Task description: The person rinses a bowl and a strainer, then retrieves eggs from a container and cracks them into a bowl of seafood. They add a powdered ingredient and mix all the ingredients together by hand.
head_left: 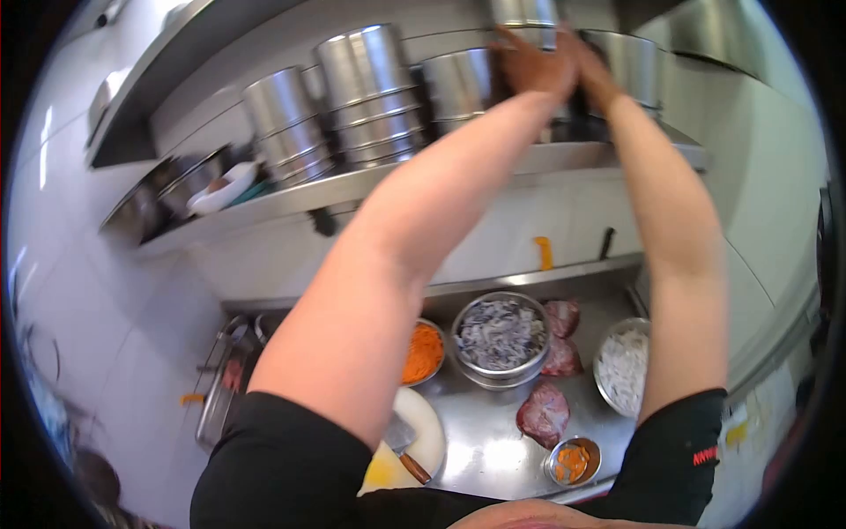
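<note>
Both arms reach up to the shelf. My left hand [534, 67] and my right hand [585, 67] are close together at the lower part of a shiny steel pot [523, 12], which is partly cut off by the top of the view. Their fingers appear closed against it, though the fingertips are partly hidden and blurred. Beside my left hand stands another steel pot [456, 84]. A wider steel pot [636, 66] is just right of my right hand.
Stacked steel pots [370, 93] stand on the metal shelf [370, 183], with bowls [145, 203] at its left end. Below, the steel counter [476, 450] holds a bowl of shredded purple-white vegetable [500, 335], grated orange vegetable [423, 353], raw meat [543, 414] and a cleaver [401, 436].
</note>
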A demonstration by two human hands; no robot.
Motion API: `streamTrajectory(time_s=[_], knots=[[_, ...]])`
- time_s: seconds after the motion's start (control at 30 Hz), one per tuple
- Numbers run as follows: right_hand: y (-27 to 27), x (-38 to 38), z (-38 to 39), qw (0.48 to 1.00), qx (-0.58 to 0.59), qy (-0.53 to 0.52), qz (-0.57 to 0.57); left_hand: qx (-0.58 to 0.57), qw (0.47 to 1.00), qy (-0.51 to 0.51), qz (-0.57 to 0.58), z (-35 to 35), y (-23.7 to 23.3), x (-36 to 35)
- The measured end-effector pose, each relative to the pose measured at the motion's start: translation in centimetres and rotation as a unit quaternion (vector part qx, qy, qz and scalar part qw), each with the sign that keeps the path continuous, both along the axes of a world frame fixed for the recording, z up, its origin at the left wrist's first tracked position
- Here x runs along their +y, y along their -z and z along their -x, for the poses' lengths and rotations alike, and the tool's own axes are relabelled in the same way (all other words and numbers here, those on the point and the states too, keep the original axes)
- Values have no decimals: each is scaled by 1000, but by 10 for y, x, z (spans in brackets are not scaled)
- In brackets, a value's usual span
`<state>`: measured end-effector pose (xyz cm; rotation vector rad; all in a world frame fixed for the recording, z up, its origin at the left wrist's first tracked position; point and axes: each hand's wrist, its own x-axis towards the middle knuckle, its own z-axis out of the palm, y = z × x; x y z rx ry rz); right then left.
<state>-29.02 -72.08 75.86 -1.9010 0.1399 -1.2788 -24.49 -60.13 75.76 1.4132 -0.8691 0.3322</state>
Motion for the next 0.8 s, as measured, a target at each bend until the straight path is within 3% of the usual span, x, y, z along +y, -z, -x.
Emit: streamTrajectory(time_s=[0.03,0.1,0.13,0.2,0.23,0.3,0.33,0.37,0.43,0.5,0.53,0.8], knots=[[1,15,0,998,-34,-48,-13,-4,1000,8,-12,3,0,8],[-19,-50,-30,968,63,-134,-201,-42,999,16,-21,-3,6,7],[-18,-14,-24,964,10,-145,-224,-41,998,37,-40,4,6,17],[-10,-1,-21,982,-70,-104,-141,-59,994,69,-68,3,10,22],[-7,-27,-27,993,-102,-53,-31,-55,995,62,-64,3,10,30],[-9,18,-6,991,-94,-72,-64,-92,990,53,-88,12,11,39],[-12,32,4,997,-69,30,-17,-88,990,58,-90,18,11,48],[-6,0,0,985,-60,109,119,-88,990,64,-90,19,11,49],[5,-65,-7,871,-81,327,358,-86,994,46,-48,23,9,46],[4,25,35,950,38,305,49,-104,994,35,5,21,13,41],[11,25,35,948,-41,310,64,-104,994,40,10,20,13,41],[14,42,48,920,-149,360,42,-167,984,1,65,16,18,41]])
